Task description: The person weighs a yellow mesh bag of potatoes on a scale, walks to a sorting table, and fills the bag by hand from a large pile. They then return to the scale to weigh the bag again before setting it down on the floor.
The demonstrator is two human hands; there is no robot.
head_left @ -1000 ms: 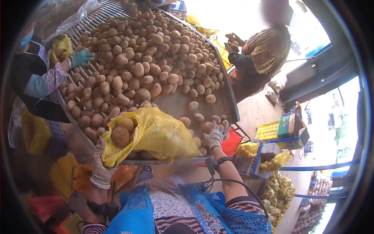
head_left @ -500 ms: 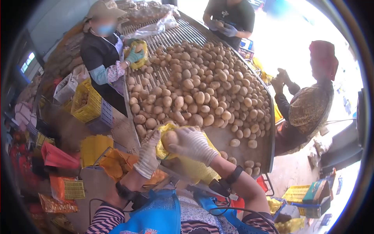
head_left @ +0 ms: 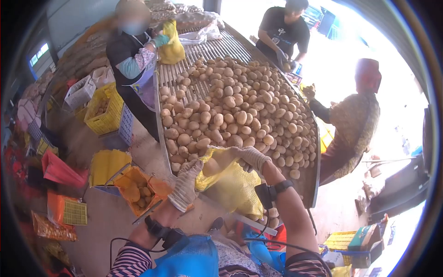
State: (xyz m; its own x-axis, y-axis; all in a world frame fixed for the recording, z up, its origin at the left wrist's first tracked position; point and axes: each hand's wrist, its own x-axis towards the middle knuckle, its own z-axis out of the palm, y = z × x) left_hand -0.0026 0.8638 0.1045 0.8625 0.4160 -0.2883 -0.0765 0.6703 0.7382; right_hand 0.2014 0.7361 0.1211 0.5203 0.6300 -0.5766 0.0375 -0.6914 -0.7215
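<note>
My left hand [head_left: 185,185], in a striped work glove, grips the left edge of a yellow mesh bag [head_left: 236,190]. The bag hangs open at the near edge of the sorting table, with its lower part bulging. Over the bag's right side is my gloved right hand [head_left: 253,158], its fingers bent down at the mouth; a blurred potato shape shows between the hands, and whether the right fingers hold anything is unclear. Many potatoes [head_left: 240,117] lie heaped on the slatted table [head_left: 191,92] just beyond both hands.
A person [head_left: 134,69] at the left holds another yellow bag [head_left: 172,45]. Two people [head_left: 284,34] [head_left: 353,120] stand along the right side. Yellow crates [head_left: 102,111] and an orange bag of potatoes [head_left: 140,191] sit on the floor at left.
My right hand has moved up and right, away from my left hand, and the bag's mouth is wider. The person at left has lifted their bag. The view has shifted slightly.
</note>
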